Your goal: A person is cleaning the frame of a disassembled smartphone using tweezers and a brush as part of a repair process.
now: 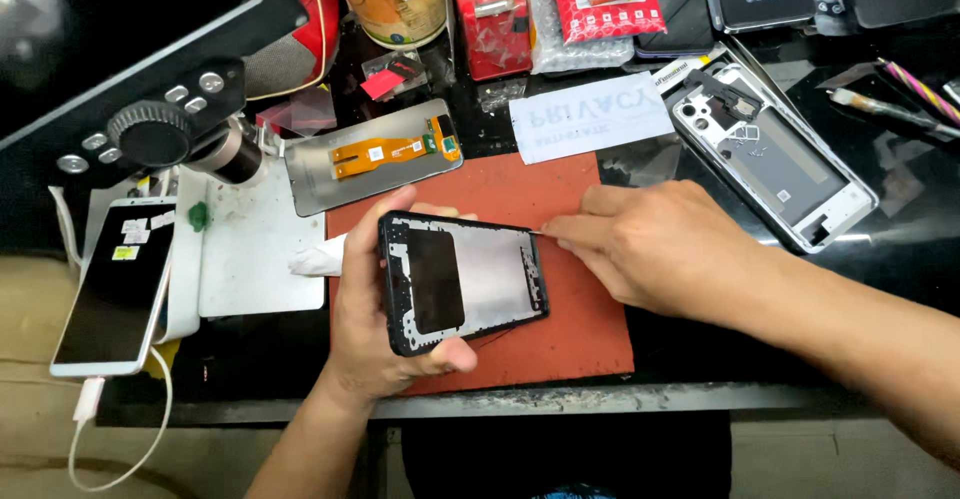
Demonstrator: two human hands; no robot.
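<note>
Black workbench (700, 359) is filling most of the view, w/ a red-orange work mat (570, 329) sitting at centre. At 9 o'clock a white plate (255, 249) is lying under a black microscope (165, 134), whose lens barrel is pointing toward 3 o'clock. Far 9 o'clock, a white phone (115, 284) is lying screen-up w/ a white cable running off its bottom end.

At 2 o'clock a white phone frame (775, 164) is lying opened up, insides showing. At 12 o'clock, just off the mat's top-left corner, a silver display panel (375, 159) w/ an orange flex strip is resting face-down. A white sheet (590, 119) is touching the mat's top edge. Further toward 12: a yellow cup (395, 4) and a red tape dispenser (490, 14).

Centre of mat: left hand (385, 319) is wrapping round a black phone frame (462, 281), thumb pressing on the lower edge at 6 o'clock, fingers curling over the top edge, holding it tilted above the mat. Grip is closed firm on the frame. Right hand (645, 249) is coming in from 3 o'clock, fingers pinched tight on a thin tool (548, 231); only its tip is showing, meeting the frame's top-right corner.
</note>
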